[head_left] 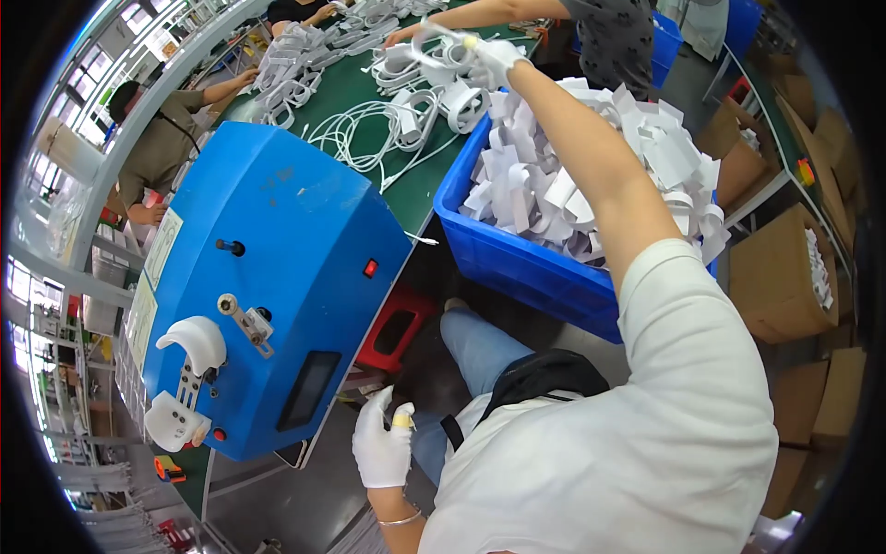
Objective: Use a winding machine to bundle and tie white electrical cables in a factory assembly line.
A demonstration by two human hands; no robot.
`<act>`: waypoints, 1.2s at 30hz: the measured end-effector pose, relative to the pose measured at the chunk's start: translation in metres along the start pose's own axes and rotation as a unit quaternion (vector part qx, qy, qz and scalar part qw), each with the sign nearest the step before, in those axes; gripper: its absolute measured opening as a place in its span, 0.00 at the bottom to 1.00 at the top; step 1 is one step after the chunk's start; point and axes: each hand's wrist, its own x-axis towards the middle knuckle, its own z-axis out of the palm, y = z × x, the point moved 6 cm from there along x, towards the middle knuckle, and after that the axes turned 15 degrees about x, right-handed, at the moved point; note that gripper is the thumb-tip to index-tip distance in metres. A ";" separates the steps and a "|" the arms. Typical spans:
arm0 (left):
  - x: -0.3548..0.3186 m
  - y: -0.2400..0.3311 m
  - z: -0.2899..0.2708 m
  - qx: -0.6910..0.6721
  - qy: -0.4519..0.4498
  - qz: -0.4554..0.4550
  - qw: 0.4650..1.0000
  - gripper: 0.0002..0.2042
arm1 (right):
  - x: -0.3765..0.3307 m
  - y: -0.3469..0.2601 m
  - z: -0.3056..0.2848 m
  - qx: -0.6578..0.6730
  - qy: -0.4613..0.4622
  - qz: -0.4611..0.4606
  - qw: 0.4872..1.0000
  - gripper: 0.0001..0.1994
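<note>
My right hand [499,59], in a white glove, reaches far out over the green table. A white cable [441,33] loops from its closed fingers, a little blurred. Coiled white cables [406,115] wrapped with white paper bands lie on the table just below and left of it. My left hand [382,445], also gloved and with yellow tape on a finger, is held near my body with thumb and fingers apart, holding nothing. Left of it stands a blue machine [277,231] with a curved white winding holder [196,343], a metal arm, a red switch and a dark screen.
A blue crate [544,268] heaped with white paper strips [544,175] stands right of the table [420,189]. Under the table is a red stool [397,328]. Cardboard boxes [784,277] line the right side. Other people work across the table and at its far end.
</note>
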 end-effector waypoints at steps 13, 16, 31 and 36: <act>-0.017 -0.045 0.015 -0.065 -0.068 -0.124 0.988 0.16 | -0.158 -0.132 0.085 -0.035 -0.481 0.264 0.836 0.21; 0.005 -0.027 0.003 -0.095 -0.070 -0.088 0.989 0.15 | -0.145 -0.114 0.082 0.016 -0.426 0.208 0.880 0.18; 0.045 0.061 -0.129 -0.196 0.398 0.096 0.891 0.20 | -0.116 -0.361 0.117 0.623 -0.349 0.191 0.674 0.16; 0.013 0.022 -0.215 -0.082 0.558 -0.026 0.825 0.10 | -0.106 -0.437 0.128 0.512 -0.175 -0.043 0.840 0.12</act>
